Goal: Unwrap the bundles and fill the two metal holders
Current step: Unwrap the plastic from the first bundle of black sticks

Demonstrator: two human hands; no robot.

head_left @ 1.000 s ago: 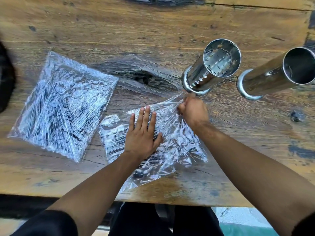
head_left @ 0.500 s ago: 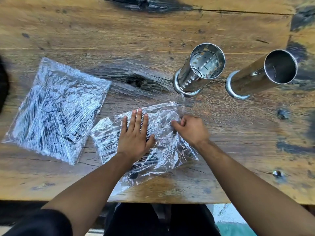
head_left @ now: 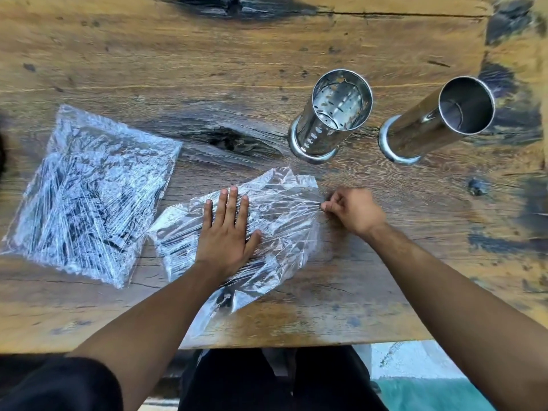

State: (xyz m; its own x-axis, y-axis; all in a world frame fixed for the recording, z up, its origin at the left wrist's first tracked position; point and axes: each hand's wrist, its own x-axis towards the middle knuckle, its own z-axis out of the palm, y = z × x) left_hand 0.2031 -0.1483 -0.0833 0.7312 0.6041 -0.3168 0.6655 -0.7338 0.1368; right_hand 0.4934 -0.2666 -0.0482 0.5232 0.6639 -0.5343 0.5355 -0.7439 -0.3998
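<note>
Left hand [head_left: 226, 232] flat on bundle [head_left: 281, 209], right hand [head_left: 353, 210] — seemingly pinching — its edge

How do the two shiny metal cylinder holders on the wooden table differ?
The left metal cylinder holder has perforated walls; the right metal cylinder holder has smooth, solid walls. The left one stands nearer the plastic-wrapped bundle being opened; the right one stands farther off. Both stand upright, empty, on ringed bases.

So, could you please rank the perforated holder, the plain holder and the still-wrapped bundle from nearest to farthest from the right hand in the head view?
1. Perforated holder: just beyond the right hand, slightly to its left.
2. Plain holder: beyond it, to its right, a little farther.
3. Still-wrapped bundle: far left, past the left hand.
</note>
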